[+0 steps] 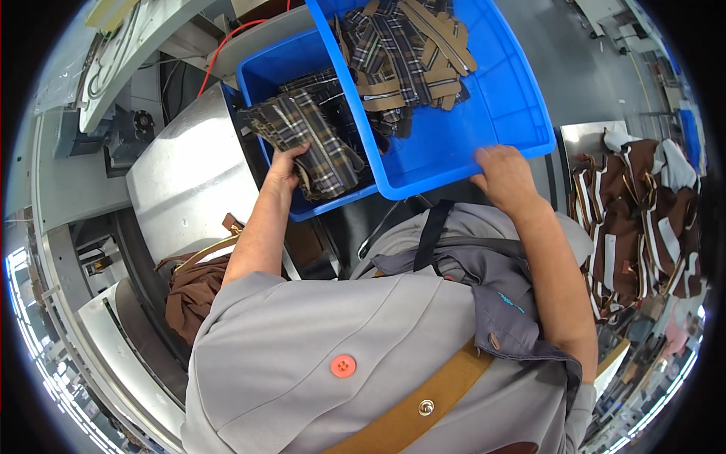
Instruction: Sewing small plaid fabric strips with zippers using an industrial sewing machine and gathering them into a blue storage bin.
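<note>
My left hand (285, 166) is closed on a stack of plaid fabric pieces (311, 144), brown and dark, with frayed edges. The stack sits over a smaller blue bin (265, 72), where more dark plaid fabric shows beneath it. With my right hand (505, 175) I grip the near rim of a larger blue bin (484, 121), thumb and fingers over the edge. Inside that bin, toward its far end, lies a loose heap of tan and plaid strips (408, 57), some with zippers. The larger bin overlaps the right side of the smaller one.
A curved metal machine cover (193, 163) stands at the left, with brown cloth (198, 291) hanging below it. A red cable (219, 54) runs behind the bins. At the right, brown and white sewn pieces (635, 219) are piled beside a metal surface (586, 136).
</note>
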